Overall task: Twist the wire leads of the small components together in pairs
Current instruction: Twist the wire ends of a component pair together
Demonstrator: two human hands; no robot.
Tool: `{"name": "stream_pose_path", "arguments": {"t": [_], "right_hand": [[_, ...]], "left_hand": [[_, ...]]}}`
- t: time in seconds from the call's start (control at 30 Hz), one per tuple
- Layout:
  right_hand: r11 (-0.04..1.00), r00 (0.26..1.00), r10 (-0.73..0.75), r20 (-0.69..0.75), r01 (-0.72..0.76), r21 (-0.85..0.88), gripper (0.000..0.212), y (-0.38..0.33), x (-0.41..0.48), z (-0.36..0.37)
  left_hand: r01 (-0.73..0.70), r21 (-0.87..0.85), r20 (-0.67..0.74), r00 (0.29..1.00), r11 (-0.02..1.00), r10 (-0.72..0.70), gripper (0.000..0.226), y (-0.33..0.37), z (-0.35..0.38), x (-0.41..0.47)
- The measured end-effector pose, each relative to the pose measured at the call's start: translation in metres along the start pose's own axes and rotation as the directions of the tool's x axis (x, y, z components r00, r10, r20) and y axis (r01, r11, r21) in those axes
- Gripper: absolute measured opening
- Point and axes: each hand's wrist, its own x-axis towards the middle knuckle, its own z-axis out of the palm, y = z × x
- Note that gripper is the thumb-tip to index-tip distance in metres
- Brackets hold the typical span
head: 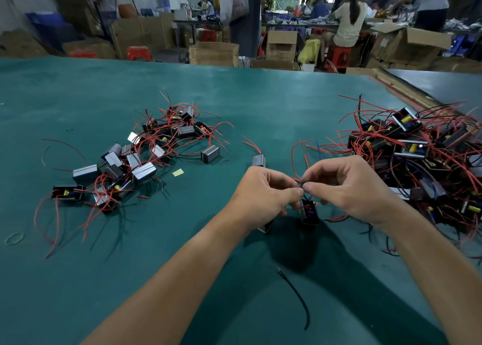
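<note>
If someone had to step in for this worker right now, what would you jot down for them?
Left hand and right hand: both pinch the wire leads between their fingertips.
One small component sits just below the hands; a second component shows under the left hand.
Done: probably the smaller pile on the left.
Left to do: finish this twist, then likely the big tangled pile on the right.

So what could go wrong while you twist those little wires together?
Three things, maybe. The thin red and dark wire leads pinched between the left hand and right hand could slip or snap if twisted too hard. The small black box-shaped component below them might tug them loose. And the tangled pile of red-wired components lies close to the right hand, so a stray lead could get caught in.
</note>
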Motion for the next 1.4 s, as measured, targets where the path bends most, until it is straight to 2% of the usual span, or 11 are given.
{"name": "stream_pose_path", "arguments": {"t": [0.23, 0.33, 0.63, 1.13, 1.4], "right_hand": [[0.998, 0.997, 0.041, 0.061, -0.037, -0.057, 0.021, -0.001, -0.001, 0.002], [0.995, 0.999, 0.033, 0.041, -0.029, -0.099, 0.021, -0.001, 0.0, 0.004], [0.947, 0.993, -0.12, -0.017, 0.11, -0.302, 0.021, -0.002, -0.004, 0.003], [0.903, 0.978, -0.209, -0.004, 0.191, -0.384, 0.027, -0.008, -0.005, -0.005], [0.918, 0.976, -0.217, 0.005, 0.206, -0.338, 0.024, -0.006, -0.006, -0.006]], "left_hand": [[0.028, -0.018, -0.022, 0.999, 0.999, -0.028, 0.021, 0.001, 0.001, 0.0], [0.059, -0.04, -0.038, 0.997, 0.997, -0.06, 0.018, 0.0, 0.002, 0.001], [0.083, -0.057, -0.059, 0.995, 0.995, -0.086, 0.02, -0.002, 0.004, 0.003], [0.13, -0.06, 0.034, 0.991, 0.99, -0.128, 0.025, 0.002, 0.003, 0.003], [0.134, -0.065, 0.057, 0.99, 0.989, -0.13, 0.03, 0.002, 0.003, 0.002]]}}
